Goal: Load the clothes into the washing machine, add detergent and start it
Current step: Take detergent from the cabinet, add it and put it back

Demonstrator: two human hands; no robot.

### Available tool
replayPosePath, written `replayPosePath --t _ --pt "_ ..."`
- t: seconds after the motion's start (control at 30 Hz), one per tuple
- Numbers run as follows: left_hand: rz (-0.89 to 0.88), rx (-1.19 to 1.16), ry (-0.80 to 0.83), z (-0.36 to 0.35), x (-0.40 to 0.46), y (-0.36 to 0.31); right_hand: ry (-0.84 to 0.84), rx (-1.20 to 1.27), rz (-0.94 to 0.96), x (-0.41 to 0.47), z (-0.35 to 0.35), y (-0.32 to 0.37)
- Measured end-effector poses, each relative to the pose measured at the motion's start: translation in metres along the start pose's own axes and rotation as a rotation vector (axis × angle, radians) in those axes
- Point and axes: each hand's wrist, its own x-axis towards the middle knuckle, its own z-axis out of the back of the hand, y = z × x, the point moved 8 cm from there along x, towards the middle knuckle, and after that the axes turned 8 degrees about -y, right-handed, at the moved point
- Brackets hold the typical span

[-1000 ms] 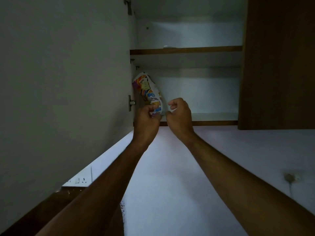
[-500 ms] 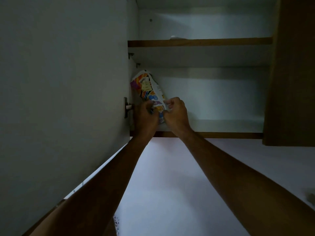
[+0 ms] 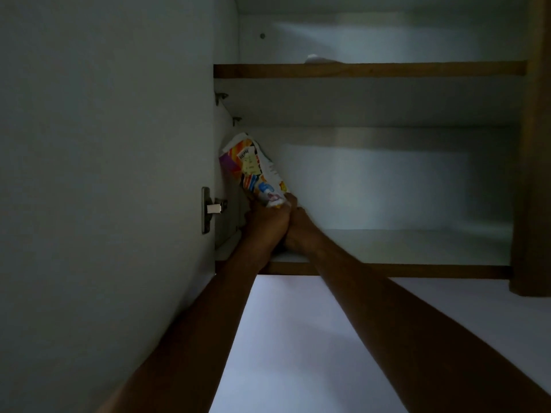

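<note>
Stage of task: detergent step, by my judgement. Both hands are up in a wall cupboard [image 3: 369,70] on a detergent packet [image 3: 253,171]; whether it is being fetched or put back cannot be told.

Done so far: cannot be confirmed. No washing machine and no clothes are in view, so loading cannot be checked.

Left to do: as far as this view allows, no detergent is seen going into a machine and no start is seen.

Detergent packet: brightly printed, crumpled — it leans tilted at the left end of the lower shelf [image 3: 417,268], near the front edge, its top against the cupboard's left inner wall.

Left hand [image 3: 265,225]: fingers curled, gripping the lower end of the packet from the left side.

Right hand [image 3: 301,231]: fingers curled and closed on the same lower end from the right; the two hands touch each other.

Visibility: the scene is dim, and the fingertips are largely hidden behind the knuckles and the packet — the exact pinch cannot be made out.

Cupboard door [image 3: 104,174]: stands open at the left, its hinge [image 3: 208,210] just left of the hands.

Upper shelf: a small pale object [image 3: 320,59] shows above its front edge; its kind cannot be told.
</note>
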Motion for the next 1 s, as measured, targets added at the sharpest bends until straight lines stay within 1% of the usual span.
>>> replayPosePath --t 0.07,0.13,0.17,0.23,0.33,0.47,0.53,0.6,0.73,0.83,0.93,1.0 --pt "-0.076 0.038 0.143 0.005 -0.014 -0.008 -0.025 0.013 -0.004 -0.002 0.005 -0.001" --pt "-0.119 -0.045 0.254 0.008 -0.012 -0.004 -0.086 0.043 -0.026 -0.006 0.015 0.0" --pt "-0.158 -0.064 0.294 0.009 -0.018 -0.009 -0.122 0.049 -0.041 -0.007 0.021 0.0" --pt "-0.231 -0.027 0.321 0.012 -0.028 -0.016 -0.192 0.047 -0.073 -0.012 0.033 0.0" --pt "-0.293 -0.01 0.33 0.016 -0.04 -0.023 -0.291 0.056 -0.108 -0.022 0.049 -0.001" --pt "-0.378 0.037 0.357 0.017 -0.057 -0.029 -0.43 0.086 -0.214 -0.04 0.072 -0.003" --pt "-0.471 0.084 0.346 0.02 -0.061 -0.033 -0.461 0.101 -0.276 -0.049 0.08 -0.003" --pt "-0.528 0.076 0.341 0.021 -0.059 -0.036 -0.453 0.104 -0.338 -0.059 0.086 -0.002" --pt "-0.502 -0.031 0.242 0.026 -0.048 -0.038 -0.432 0.094 -0.399 -0.076 0.099 0.004" --pt "-0.489 -0.111 0.187 0.029 -0.044 -0.037 -0.476 0.188 -0.449 -0.085 0.109 -0.006" --pt "-0.42 -0.182 0.2 0.028 -0.038 -0.029 -0.508 0.325 -0.462 -0.098 0.112 -0.012" --pt "-0.472 -0.128 0.255 0.025 -0.049 -0.032 -0.491 0.455 -0.429 -0.107 0.119 -0.011"
